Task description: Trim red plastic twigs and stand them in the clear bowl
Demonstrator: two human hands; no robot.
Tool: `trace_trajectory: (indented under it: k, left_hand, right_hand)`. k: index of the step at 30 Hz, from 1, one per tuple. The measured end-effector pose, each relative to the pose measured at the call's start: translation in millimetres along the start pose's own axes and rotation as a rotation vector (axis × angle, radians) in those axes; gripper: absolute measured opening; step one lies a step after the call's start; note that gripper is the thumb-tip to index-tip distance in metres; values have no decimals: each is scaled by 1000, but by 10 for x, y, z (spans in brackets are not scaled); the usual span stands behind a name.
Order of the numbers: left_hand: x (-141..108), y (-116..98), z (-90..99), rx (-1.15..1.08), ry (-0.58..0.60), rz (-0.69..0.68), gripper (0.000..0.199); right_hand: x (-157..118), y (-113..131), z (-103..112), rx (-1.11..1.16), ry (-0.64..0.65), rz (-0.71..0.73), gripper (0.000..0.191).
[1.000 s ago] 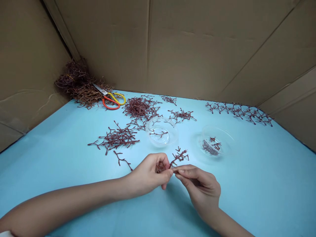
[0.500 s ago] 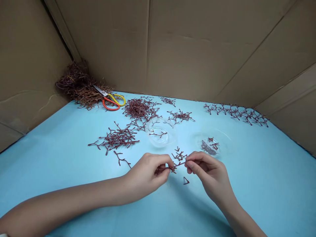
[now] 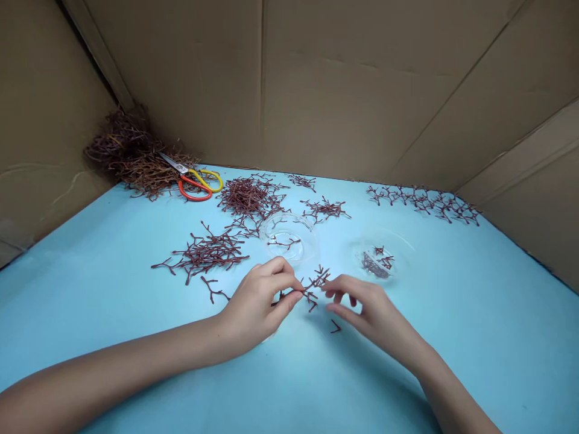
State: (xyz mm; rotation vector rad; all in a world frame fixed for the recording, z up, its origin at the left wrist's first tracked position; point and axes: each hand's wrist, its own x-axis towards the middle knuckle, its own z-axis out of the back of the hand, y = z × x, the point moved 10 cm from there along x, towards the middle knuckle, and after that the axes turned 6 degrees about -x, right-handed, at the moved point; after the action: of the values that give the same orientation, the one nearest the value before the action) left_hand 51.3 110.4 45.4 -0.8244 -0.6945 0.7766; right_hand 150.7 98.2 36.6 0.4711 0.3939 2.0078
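My left hand (image 3: 260, 301) is closed, with thumb and forefinger pinching thin reddish-brown twigs; a tip (image 3: 309, 294) sticks out to the right and the palm hides the rest. Just right of it, my right hand (image 3: 368, 307) has its thumb and fingers apart and seems to hold nothing. Several short twig pieces (image 3: 321, 275) lie between and behind the hands. One V-shaped bit (image 3: 335, 327) lies apart on the blue tabletop (image 3: 316, 392). Behind my left hand stands a clear plastic bowl (image 3: 312, 253) with a branched twig (image 3: 284, 243) in it.
A second clear container (image 3: 398, 265) at the right holds small pieces. Twig heaps lie at the left (image 3: 210, 253) and farther back (image 3: 246, 196). Scissors (image 3: 195, 184) rest against a tangled bundle (image 3: 136, 163). Spread twigs (image 3: 425, 202) lie by the cardboard wall (image 3: 339, 108).
My right hand has let go of the twig end it pinched, and its fingers have spread. My left hand has shifted slightly up and left, still pinching twigs. The whole view has shifted a little.
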Motion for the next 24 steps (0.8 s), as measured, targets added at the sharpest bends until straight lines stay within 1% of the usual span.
trace_trajectory:
  k: [2, 3, 5, 8, 10, 12, 15, 18, 20, 22, 24]
  left_hand:
    - [4, -22, 21, 83, -14, -27, 16]
    - [7, -25, 26, 114, -16, -35, 16]
    - [14, -17, 30, 160, -18, -37, 16]
    - [31, 6, 25, 209, -15, -29, 15]
    - [45, 22, 16, 229, -7, -20, 15]
    - [57, 37, 8, 238, 1, -13, 16]
    - [65, 43, 8, 240, 4, -13, 16]
    - [65, 29, 25, 235, 2, -21, 16]
    - [65, 28, 38, 218, 2, -14, 16]
    - [64, 33, 47, 198, 1, -5, 15]
    - [59, 35, 46, 188, -2, -7, 15]
  right_hand:
    - [-18, -23, -234, -129, 158, 21, 19]
    - [-23, -34, -321, -185, 200, 30, 23]
    - [-15, -33, -436, -283, 224, 58, 25]
    - [4, 8, -543, -435, 233, 117, 13]
    - [15, 38, -574, -513, 236, 137, 11]
    - [26, 86, -586, -539, 239, 152, 11]
    - [36, 193, -600, -600, 238, 211, 13]
    - [35, 239, -571, -650, 204, 246, 15]
    - [26, 208, -504, -559, 171, 214, 16]
    - [7, 194, -386, -361, 108, 190, 16]
    - [-24, 225, -185, -182, -41, 201, 15]
